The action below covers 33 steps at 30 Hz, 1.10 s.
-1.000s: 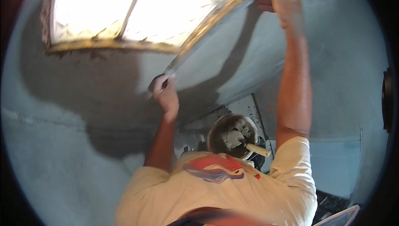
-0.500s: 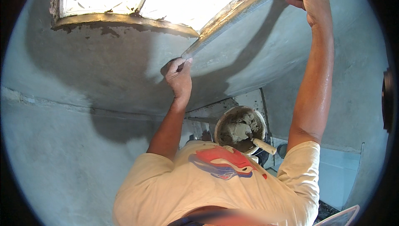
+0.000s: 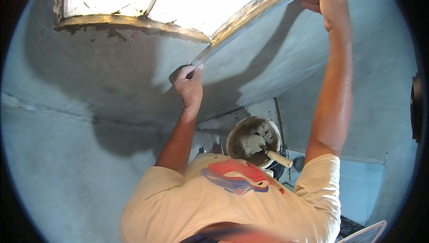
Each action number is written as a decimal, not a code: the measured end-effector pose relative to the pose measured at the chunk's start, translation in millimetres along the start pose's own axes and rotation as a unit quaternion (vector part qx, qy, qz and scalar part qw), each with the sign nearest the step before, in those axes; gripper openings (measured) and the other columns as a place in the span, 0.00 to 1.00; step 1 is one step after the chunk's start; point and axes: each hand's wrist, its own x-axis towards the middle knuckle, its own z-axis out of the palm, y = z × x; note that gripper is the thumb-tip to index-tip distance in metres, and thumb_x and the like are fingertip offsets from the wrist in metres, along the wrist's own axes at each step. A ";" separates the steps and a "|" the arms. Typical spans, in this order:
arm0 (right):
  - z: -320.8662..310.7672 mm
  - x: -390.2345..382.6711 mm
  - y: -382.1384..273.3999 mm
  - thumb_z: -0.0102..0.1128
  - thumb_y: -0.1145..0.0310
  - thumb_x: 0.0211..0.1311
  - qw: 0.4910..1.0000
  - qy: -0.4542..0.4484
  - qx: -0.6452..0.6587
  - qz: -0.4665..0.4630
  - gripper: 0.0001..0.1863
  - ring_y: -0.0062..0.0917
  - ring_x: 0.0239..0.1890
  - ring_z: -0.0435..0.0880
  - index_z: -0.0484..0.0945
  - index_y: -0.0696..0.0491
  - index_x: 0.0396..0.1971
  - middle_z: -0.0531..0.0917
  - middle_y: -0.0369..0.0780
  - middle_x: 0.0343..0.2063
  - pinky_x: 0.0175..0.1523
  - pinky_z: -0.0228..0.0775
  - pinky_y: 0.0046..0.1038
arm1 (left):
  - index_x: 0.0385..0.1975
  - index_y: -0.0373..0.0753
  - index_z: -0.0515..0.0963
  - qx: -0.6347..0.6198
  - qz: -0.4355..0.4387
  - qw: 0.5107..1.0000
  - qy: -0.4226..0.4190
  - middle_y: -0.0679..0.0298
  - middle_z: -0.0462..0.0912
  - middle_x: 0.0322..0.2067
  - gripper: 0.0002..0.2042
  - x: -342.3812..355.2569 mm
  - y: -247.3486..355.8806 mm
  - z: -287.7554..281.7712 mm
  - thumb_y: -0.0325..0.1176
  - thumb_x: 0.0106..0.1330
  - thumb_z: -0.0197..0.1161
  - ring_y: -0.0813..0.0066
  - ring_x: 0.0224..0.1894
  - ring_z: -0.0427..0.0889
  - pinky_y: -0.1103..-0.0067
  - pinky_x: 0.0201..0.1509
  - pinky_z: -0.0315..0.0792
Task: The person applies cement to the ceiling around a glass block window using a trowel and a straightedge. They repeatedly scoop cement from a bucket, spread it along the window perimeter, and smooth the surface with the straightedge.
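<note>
A long, thin grey metal strip (image 3: 203,55) runs slantwise along the right edge of a window opening (image 3: 192,2), flat to the plastered wall (image 3: 134,60). At its lower end, the fingers and thumb of my left hand (image 3: 189,86) are closed on it. Near the upper end my right hand (image 3: 333,10) pinches the strip, thumb on top and fingers bent beneath. Both arms are stretched out. Rough mortar coats the reveal (image 3: 259,4) beside the strip, and the strip's far end is partly hidden by my right hand.
Below my arms stands a round bucket (image 3: 229,135) with wet grey mortar (image 3: 252,144) in it. A trowel with a pale handle (image 3: 280,158) rests in the mortar, the handle over the rim. A clear-looking curved rim (image 3: 373,232) shows at the lower right.
Hardly anything differs. The whole view has shifted slightly, and both hands stay on the strip in the same places.
</note>
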 end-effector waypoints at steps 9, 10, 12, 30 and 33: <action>27.2 -20.2 -40.0 0.66 0.64 0.75 0.997 0.058 -0.044 -0.021 0.19 0.34 0.33 0.94 0.83 0.69 0.48 0.90 0.54 0.37 0.38 0.92 0.31 | 0.49 0.31 0.81 -0.338 -0.338 0.873 -0.097 0.54 0.87 0.40 0.15 4.7 0.8 3.5 0.36 0.72 0.73 0.59 0.42 0.89 0.62 0.54 0.87; 26.3 -20.3 -44.6 0.65 0.64 0.75 0.998 0.054 -0.032 -0.007 0.18 0.34 0.33 0.94 0.83 0.69 0.47 0.90 0.53 0.37 0.37 0.92 0.31 | 0.50 0.30 0.81 -0.358 -0.361 0.856 -0.093 0.53 0.87 0.41 0.16 4.0 1.3 3.5 0.36 0.73 0.72 0.57 0.46 0.89 0.60 0.57 0.86; 25.3 -21.9 -51.4 0.65 0.65 0.75 0.999 0.044 -0.005 0.025 0.18 0.34 0.32 0.94 0.83 0.69 0.46 0.89 0.53 0.37 0.36 0.92 0.30 | 0.54 0.28 0.78 -0.403 -0.377 0.827 -0.110 0.49 0.84 0.47 0.21 3.5 6.5 1.2 0.39 0.73 0.73 0.53 0.54 0.86 0.58 0.66 0.82; 26.4 -25.0 -57.8 0.64 0.66 0.76 0.999 0.037 0.004 0.027 0.19 0.35 0.35 0.95 0.83 0.70 0.48 0.91 0.52 0.37 0.40 0.93 0.33 | 0.54 0.27 0.77 -0.455 -0.296 0.839 -0.039 0.43 0.83 0.56 0.17 -7.2 29.4 31.4 0.33 0.75 0.70 0.49 0.63 0.83 0.56 0.73 0.78; 23.8 -20.6 -49.2 0.65 0.67 0.76 0.998 0.025 0.036 0.036 0.18 0.37 0.36 0.95 0.83 0.70 0.48 0.90 0.53 0.39 0.41 0.94 0.34 | 0.51 0.28 0.79 -0.445 -0.310 0.839 -0.036 0.44 0.85 0.53 0.15 -5.4 38.1 38.6 0.32 0.74 0.72 0.50 0.58 0.86 0.58 0.67 0.82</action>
